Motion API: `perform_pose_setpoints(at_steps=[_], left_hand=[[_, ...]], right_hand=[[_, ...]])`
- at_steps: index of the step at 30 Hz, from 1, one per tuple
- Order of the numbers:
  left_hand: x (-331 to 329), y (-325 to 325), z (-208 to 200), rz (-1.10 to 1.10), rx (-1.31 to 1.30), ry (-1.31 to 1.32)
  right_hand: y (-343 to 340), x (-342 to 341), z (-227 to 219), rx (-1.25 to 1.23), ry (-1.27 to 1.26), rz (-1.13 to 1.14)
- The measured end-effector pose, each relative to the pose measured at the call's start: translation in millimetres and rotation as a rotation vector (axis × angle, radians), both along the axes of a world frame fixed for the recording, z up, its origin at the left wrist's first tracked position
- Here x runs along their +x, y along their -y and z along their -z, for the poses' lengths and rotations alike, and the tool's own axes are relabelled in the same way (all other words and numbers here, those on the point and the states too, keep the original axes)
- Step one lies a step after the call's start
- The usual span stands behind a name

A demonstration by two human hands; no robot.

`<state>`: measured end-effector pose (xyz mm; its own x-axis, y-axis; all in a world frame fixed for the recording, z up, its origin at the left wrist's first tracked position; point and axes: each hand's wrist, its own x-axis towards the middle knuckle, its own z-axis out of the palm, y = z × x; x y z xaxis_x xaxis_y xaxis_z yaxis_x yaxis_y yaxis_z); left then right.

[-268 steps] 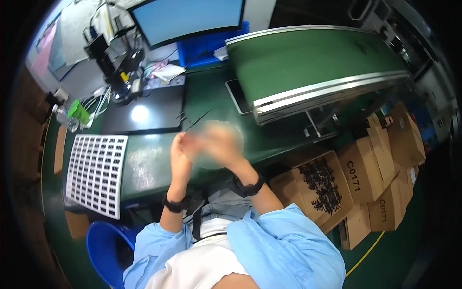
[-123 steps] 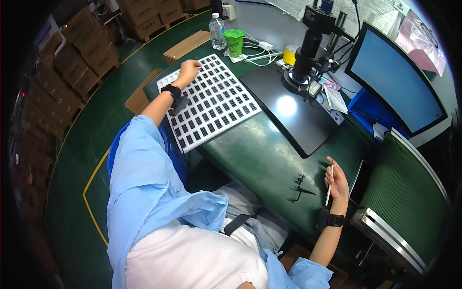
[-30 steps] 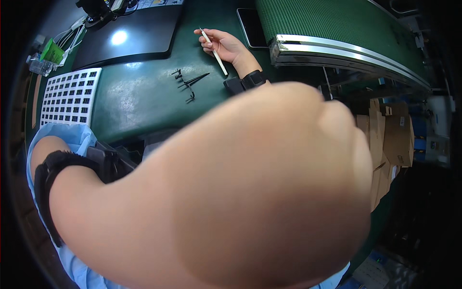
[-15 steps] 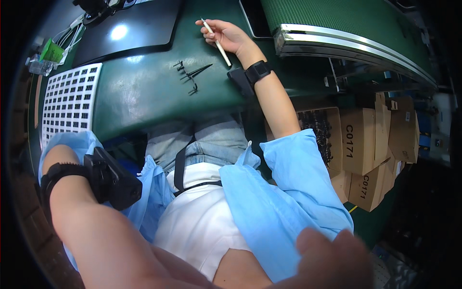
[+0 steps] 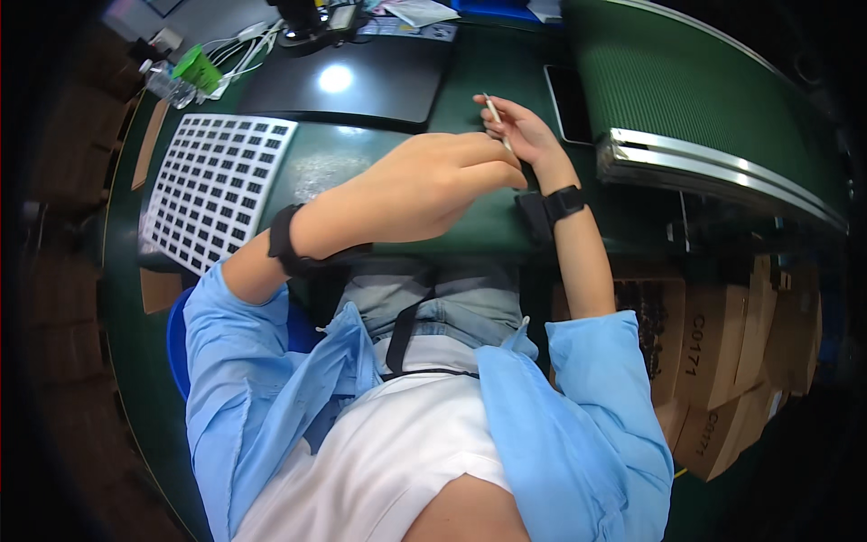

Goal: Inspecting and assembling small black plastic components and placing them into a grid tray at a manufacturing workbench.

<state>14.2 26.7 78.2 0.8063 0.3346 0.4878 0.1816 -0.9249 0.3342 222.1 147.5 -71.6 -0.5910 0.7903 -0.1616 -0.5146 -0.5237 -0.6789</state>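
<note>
The left hand (image 5: 424, 185) covers part of the green table (image 5: 379, 154), hiding whatever lies beneath. The microscope stand (image 5: 312, 14) is cut off by the top edge. The contents of the open carton (image 5: 646, 312) are too small to identify.

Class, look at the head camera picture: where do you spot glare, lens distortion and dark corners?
Head view: a bright glare spot on the glossy black pad; fisheye bends the conveyor rail and table edge; corners black; left hand looms large.

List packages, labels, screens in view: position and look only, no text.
Brown cardboard cartons: stacked at lower right beside the bench, dark print on their sides.
Open brown carton: by the right elbow, filled with small dark parts.
Flat black panel: top centre on the green bench, glossy, one glare spot; whether it is a screen is unclear.
</note>
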Motion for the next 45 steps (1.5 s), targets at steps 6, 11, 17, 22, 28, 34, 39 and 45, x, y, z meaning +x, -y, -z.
perform_pose_setpoints(at_steps=[6,11,17,22,28,34,39,45], left_hand=[[1,-1,6,0.018,-0.090,0.023],[9,21,-20,0.110,0.024,0.169],[35,124,-59,-0.120,0.407,0.834],[35,109,-51,0.035,0.243,0.801],[-5,105,-68,0.223,0.119,0.624],[-40,84,-82,0.430,-0.009,0.418],[-34,90,-79,0.524,-0.080,0.336],[0,60,-37,0.225,-0.416,0.275]], right_hand=[[1,-1,-3,-0.009,-0.003,-0.013],[-5,-1,6,-0.019,-0.003,-0.025],[-7,-2,-1,0.060,-0.022,-0.059],[-13,2,9,0.055,-0.050,-0.069],[-9,-2,7,0.034,-0.087,-0.060],[-5,9,2,0.063,-0.020,0.021],[-3,-14,0,-0.029,-0.039,-0.028],[0,2,3,0.040,-0.030,-0.022]])
